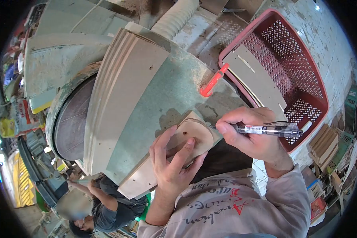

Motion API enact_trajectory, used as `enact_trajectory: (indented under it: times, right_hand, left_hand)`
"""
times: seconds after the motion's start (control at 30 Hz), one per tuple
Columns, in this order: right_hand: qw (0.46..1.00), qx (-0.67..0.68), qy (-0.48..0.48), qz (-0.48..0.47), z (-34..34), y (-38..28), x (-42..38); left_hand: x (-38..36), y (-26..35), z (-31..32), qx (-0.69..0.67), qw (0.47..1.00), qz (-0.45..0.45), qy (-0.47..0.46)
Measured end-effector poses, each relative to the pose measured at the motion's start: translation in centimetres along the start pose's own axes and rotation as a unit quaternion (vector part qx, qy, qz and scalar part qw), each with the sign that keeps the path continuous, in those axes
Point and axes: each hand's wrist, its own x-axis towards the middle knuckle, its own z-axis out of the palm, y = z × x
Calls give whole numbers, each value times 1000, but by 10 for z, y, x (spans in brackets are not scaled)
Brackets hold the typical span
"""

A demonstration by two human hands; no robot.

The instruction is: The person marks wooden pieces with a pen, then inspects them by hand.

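Note:
My left hand [172, 164] bends over a small wooden piece with a rounded end [202, 135], fingertips pressing its face and edge. This piece has a hole and lies over a long pale board [141, 180] with small holes, at the green table's near edge. In my right hand [254, 137] is a black pen [283, 130] with a barcode label, its capped end pointing right. The pen's tip is hidden behind my fingers, close to the rounded end. A red marker-like stick [215, 80] stands tilted on the green table [156, 95].
Curved boards [127, 79] are stacked beside a round sanding disc [75, 119] on the left. A pink perforated basket [325, 91] holding curved panels [254, 75] stands at right. A ribbed hose [176, 20] runs behind. A co-worker [111, 204] sits at lower left.

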Motion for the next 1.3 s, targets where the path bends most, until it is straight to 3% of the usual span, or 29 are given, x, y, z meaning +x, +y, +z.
enact_trajectory:
  times: [0.87,1.3]
  right_hand:
    - [1000,3,-11,-28,1,6,-4]
    - [980,-85,1,-178,2,14,-13]
  left_hand:
    - [-1,0,0,5,1000,5,0]
    - [1,1,0,21,1000,2,-4]
